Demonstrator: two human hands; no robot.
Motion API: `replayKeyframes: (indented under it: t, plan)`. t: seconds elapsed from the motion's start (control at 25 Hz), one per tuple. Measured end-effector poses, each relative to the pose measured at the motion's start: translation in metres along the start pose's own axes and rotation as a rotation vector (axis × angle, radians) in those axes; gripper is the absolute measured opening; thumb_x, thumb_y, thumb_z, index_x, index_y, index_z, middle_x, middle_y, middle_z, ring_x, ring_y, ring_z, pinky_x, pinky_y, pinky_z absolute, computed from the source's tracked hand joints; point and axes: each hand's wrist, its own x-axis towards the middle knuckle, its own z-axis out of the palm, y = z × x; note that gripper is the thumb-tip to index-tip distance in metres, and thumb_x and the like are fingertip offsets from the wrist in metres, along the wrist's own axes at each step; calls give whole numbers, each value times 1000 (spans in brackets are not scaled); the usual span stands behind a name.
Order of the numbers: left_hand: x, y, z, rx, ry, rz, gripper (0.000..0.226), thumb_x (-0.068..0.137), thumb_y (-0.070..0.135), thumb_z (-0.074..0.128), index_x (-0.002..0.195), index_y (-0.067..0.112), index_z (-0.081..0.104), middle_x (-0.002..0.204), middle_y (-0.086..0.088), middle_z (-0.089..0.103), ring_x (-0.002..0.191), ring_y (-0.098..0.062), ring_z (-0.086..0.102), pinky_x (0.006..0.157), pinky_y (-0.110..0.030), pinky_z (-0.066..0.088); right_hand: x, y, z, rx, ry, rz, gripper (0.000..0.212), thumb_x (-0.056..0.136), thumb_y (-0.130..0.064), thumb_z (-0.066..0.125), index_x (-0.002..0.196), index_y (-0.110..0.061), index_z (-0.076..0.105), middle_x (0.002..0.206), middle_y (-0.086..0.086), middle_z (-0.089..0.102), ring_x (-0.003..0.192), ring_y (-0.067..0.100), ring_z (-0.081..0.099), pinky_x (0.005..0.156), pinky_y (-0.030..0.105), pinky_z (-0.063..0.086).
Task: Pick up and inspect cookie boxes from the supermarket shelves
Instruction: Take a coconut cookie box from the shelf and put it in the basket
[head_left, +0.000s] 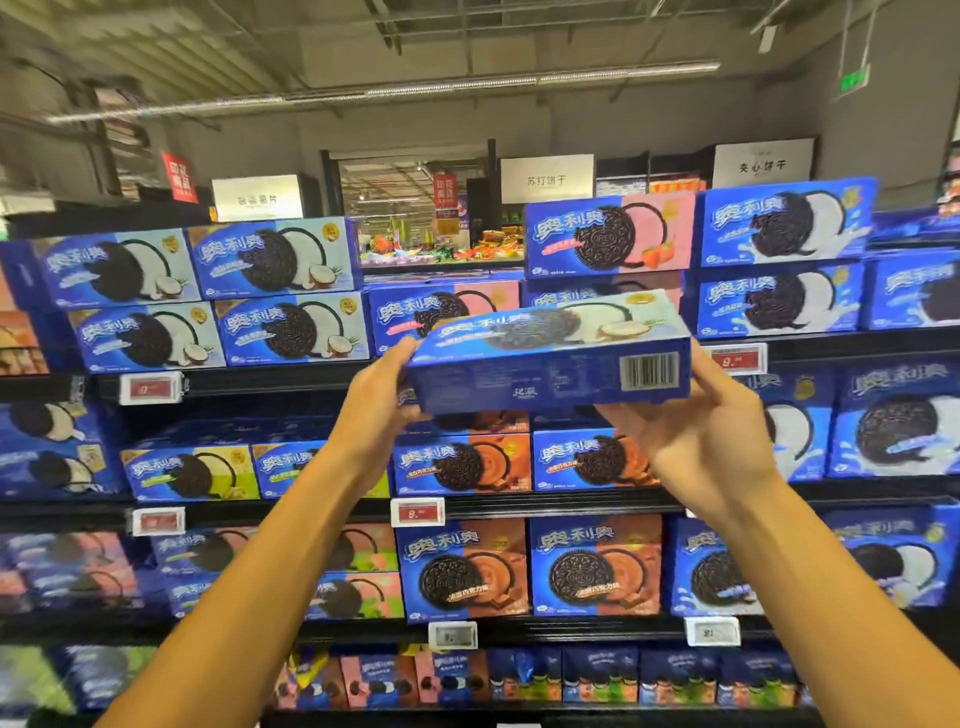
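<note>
A blue cookie box (550, 358) is held up in front of the shelves (519, 496), tilted so its barcode side faces the viewer. The left hand (376, 402) grips its left end with curled fingers; the right hand (711, 431) supports its right end from below, thumb against the end panel. Behind, the shelves hold rows of similar boxes (270, 291), with price tags (417, 512) on the shelf edges.
</note>
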Motion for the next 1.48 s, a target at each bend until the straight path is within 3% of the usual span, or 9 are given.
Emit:
replayKeyframes:
  t: [0.2,0.36,0.56,0.72,0.92,1.08,1.24,1.36,1.48]
  plan:
    - [-26,14,26,-6,95,27,43,99,51,41,124,23,63,109,1,75,103,-16,70,91,-43,56,-8,-2,-7,104,46,33,33,101,-31,53,117,-10,74,130,18,66,117,35,66,92,45,56]
    - [-41,16,38,55,93,25,39,100,54,37,111,31,67,107,3,76,103,-15,70,92,-41,54,-16,-11,-12,119,72,45,32,100,-31,56,112,-9,76,127,19,67,114,36,67,88,44,58]
    - [-53,22,54,47,46,101,33,105,36,39,101,32,72,102,11,76,98,-5,70,84,-32,57,-24,-27,-19,151,72,29,35,100,-31,54,117,-7,73,128,20,67,113,35,68,87,44,58]
    - [-59,15,54,-71,-48,201,30,93,21,49,112,29,70,121,7,70,112,-9,64,84,-28,55,-25,-35,-24,150,73,19,37,102,-34,49,118,-9,72,124,15,70,114,33,67,90,46,58]
    - [-61,4,48,-226,-7,220,49,89,-5,44,133,13,52,139,-3,58,133,-23,51,111,-44,40,-27,-30,-24,108,42,60,37,99,-31,46,120,-13,71,119,13,71,106,30,67,103,48,50]
    - [-60,4,37,-262,-35,251,47,86,2,53,128,22,55,139,-1,59,130,-22,54,107,-46,42,-30,-20,-20,130,-36,63,43,97,-35,46,130,-15,65,133,13,65,116,31,63,107,49,46]
    - [-55,12,29,-37,13,253,49,94,-7,50,135,21,50,139,2,57,124,-8,57,96,-27,49,-28,-13,-7,106,-14,16,48,100,-34,41,140,-11,54,129,12,67,109,28,66,101,45,52]
    - [-62,17,29,155,101,295,44,91,15,63,133,25,53,134,11,57,113,10,57,88,-13,48,-26,1,9,-89,17,-84,46,103,-33,39,140,-8,53,121,10,70,101,22,69,90,37,57]
    - [-77,22,40,171,-180,214,62,79,55,63,136,33,52,138,16,56,127,2,51,105,-26,42,-27,19,33,-314,11,-221,42,96,-35,53,132,-16,61,117,-1,73,100,12,68,82,27,54]
